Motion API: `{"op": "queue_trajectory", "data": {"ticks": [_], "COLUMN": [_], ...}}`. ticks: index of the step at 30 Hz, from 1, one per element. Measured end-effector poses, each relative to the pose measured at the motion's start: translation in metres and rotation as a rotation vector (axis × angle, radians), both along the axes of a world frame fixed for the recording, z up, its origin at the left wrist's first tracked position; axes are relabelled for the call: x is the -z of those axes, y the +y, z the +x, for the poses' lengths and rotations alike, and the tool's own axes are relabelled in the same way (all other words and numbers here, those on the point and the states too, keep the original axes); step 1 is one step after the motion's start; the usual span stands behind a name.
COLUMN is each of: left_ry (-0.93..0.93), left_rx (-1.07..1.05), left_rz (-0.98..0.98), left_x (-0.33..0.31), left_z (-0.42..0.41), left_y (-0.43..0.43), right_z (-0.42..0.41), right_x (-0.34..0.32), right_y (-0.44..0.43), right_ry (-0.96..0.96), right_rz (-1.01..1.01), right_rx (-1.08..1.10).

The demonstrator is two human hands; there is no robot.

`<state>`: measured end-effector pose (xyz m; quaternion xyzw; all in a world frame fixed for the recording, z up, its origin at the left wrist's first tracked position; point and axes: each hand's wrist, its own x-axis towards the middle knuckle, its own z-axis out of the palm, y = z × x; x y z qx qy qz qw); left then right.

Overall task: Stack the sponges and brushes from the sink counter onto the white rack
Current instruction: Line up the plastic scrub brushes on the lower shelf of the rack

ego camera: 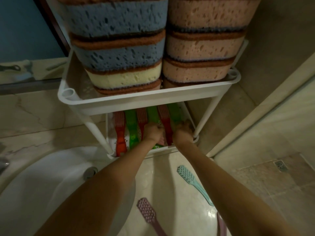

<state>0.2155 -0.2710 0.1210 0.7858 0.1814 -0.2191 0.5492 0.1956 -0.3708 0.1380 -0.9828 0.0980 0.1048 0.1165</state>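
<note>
Red and green plastic brushes (132, 123) lie side by side, handles toward the person, on the lower tray of the white plastic two-tier rack (144, 101). Alternating colours, packed parallel, probably to fit the tray's width.

Upper tray: porous block sponges (119, 19) in two columns, blue and cream on the left, pink on the right. They stand well above the rim and look done.

Both arms reach under the upper tray. The left hand (153, 132) and right hand (185, 132) sit knuckles-up on the brush row, on either side of a dark red brush (166, 124). The fingers bend down among the handles. Blur and shadow hide whether either hand grips a brush or only presses, so that cannot be told. The likely aim is squaring the row and closing gaps.

Still on the glossy marble-patterned counter (170, 167), beside the white ceramic sink basin (51, 176): a teal plastic brush (192, 183), a mauve plastic brush (148, 213) and a second mauve handle (221, 223) partly behind the right forearm. These are well apart from the rack and not yet stacked. Judged late in the task, with the row's right end nearly full.
</note>
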Motion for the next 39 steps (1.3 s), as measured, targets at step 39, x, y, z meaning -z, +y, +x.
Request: {"op": "queue_trajectory", "data": {"ticks": [39], "left_ry": [-0.276], "left_rx": [0.425], "left_rz": [0.574], "left_x": [0.032], "left_z": [-0.3], "left_y": [0.139], "right_z": [-0.253], "right_x": [0.047], "right_y": [0.045], "right_ry": [0.058], "right_rz": [0.126], "right_rx": [-0.083]}}
